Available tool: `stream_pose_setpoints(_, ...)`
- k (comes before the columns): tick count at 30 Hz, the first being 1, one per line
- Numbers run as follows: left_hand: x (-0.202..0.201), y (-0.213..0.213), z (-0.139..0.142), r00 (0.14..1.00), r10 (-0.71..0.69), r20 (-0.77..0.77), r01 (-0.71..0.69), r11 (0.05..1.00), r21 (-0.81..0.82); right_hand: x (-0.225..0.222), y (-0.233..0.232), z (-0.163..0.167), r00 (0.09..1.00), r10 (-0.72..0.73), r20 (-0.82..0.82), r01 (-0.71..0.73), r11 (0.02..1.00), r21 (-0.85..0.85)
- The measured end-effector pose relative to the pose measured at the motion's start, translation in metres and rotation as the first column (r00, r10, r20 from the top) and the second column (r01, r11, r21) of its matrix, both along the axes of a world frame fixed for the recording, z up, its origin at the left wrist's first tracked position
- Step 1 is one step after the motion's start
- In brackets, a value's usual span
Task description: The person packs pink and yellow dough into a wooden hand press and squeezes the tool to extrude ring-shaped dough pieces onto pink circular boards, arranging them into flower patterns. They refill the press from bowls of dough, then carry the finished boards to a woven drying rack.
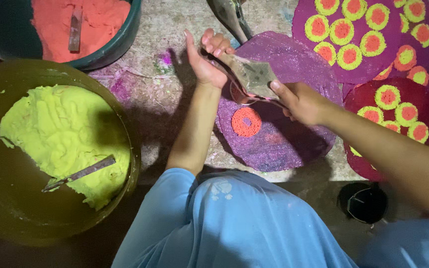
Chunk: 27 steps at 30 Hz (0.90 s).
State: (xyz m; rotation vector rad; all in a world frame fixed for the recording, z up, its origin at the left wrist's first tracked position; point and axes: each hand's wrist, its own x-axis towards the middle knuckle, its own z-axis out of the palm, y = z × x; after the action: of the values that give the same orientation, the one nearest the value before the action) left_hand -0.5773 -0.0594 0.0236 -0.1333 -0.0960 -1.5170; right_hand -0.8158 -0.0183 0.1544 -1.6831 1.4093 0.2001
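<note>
My left hand [205,58] and my right hand [299,101] both hold a flat, pointed metal trowel-like tool [250,73] over a purple glittery disc [279,106]. The left fingers grip its narrow end and the right hand grips its wide end. An orange ring of crumbly paste [246,122] lies on the purple disc just below the tool.
A big olive tub [125,124] at left holds yellow-green paste [65,134] and a metal scraper [80,173]. A teal tub [120,42] above holds orange paste. Finished purple and red discs with yellow-orange rings [368,39] lie at right. A small dark round container [363,201] sits below.
</note>
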Motion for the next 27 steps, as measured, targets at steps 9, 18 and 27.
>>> stream_pose_setpoints(9, -0.028, -0.035, 0.001, 1.0, 0.018, -0.009, -0.018, 1.0, 0.011, -0.013, -0.006, 0.013, 0.991, 0.044, -0.124, -0.088, 0.922, -0.378)
stream_pose_setpoints(18, 0.013, -0.028, 0.007, 0.987, 0.07, 0.143, -0.073, 0.997, 0.016, 0.011, 0.001, -0.018, 0.991, 0.119, 0.054, -0.083, 0.891, -0.445)
stream_pose_setpoints(27, -0.028, -0.032, -0.001, 0.999, 0.03, -0.031, -0.024, 0.988, 0.153, -0.024, -0.016, -0.01, 0.992, 0.09, -0.089, -0.116, 0.926, -0.36)
